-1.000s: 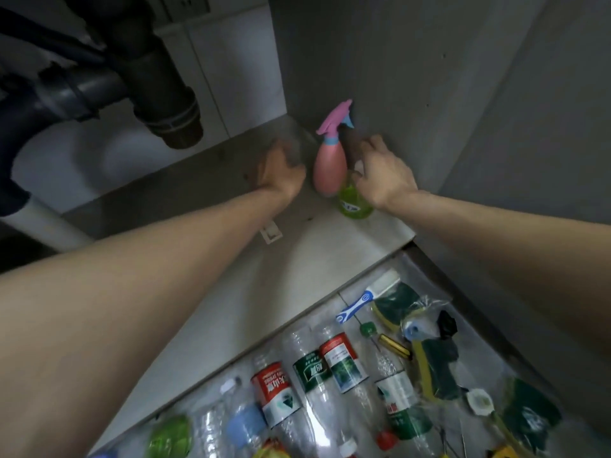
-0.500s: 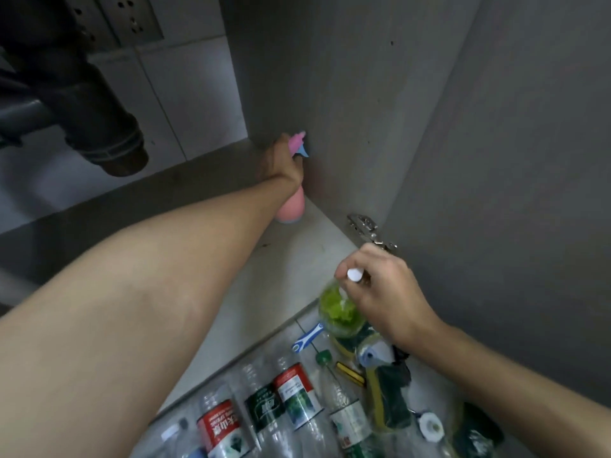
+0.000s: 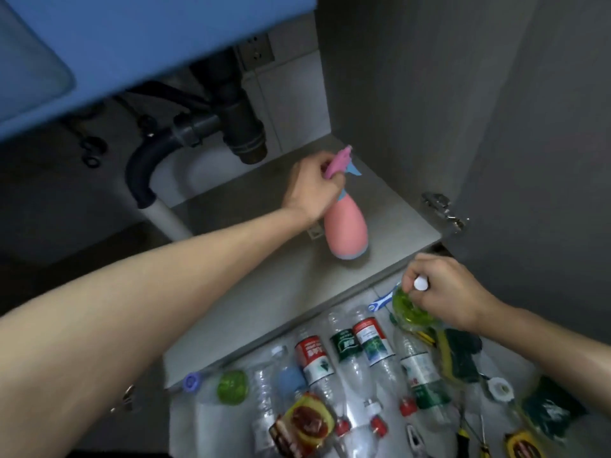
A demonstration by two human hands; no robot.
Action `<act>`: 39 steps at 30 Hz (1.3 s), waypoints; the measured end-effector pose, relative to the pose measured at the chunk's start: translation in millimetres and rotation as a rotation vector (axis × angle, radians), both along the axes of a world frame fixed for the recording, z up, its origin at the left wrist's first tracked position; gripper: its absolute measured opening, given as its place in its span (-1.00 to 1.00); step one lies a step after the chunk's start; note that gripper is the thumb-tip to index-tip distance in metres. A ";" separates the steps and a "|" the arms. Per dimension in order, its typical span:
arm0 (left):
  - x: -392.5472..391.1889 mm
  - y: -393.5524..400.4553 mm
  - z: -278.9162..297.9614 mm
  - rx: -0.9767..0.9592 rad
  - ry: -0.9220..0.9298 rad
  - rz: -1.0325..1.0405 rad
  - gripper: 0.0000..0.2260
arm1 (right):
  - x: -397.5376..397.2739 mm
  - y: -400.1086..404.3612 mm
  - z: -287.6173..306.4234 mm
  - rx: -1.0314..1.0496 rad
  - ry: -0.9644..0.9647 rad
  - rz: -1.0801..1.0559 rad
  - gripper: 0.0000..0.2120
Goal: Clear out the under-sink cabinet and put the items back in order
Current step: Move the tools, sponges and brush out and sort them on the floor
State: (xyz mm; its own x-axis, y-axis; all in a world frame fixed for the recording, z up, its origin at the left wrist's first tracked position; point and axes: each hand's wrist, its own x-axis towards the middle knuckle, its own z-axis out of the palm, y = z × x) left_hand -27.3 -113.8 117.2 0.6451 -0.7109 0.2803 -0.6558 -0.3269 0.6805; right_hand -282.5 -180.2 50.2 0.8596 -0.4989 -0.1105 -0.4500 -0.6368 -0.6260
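Clearing is the step in hand: the left hand (image 3: pixel 312 190) grips the pink spray bottle (image 3: pixel 345 231) by its neck and trigger, tilted above the cabinet floor (image 3: pixel 264 292), while the right hand (image 3: pixel 443 290) holds a white-capped green bottle (image 3: pixel 411 307) over the items laid out in front. Next, I judge, each needs a free spot among the plastic bottles (image 3: pixel 344 355). Half a second ago the pink bottle was deeper in by the side wall; now it is nearer the front edge.
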 end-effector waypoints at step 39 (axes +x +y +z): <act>-71.7 369.6 -138.4 0.906 0.331 0.665 -0.69 | 42.6 254.6 -3.2 0.149 0.153 0.458 -0.78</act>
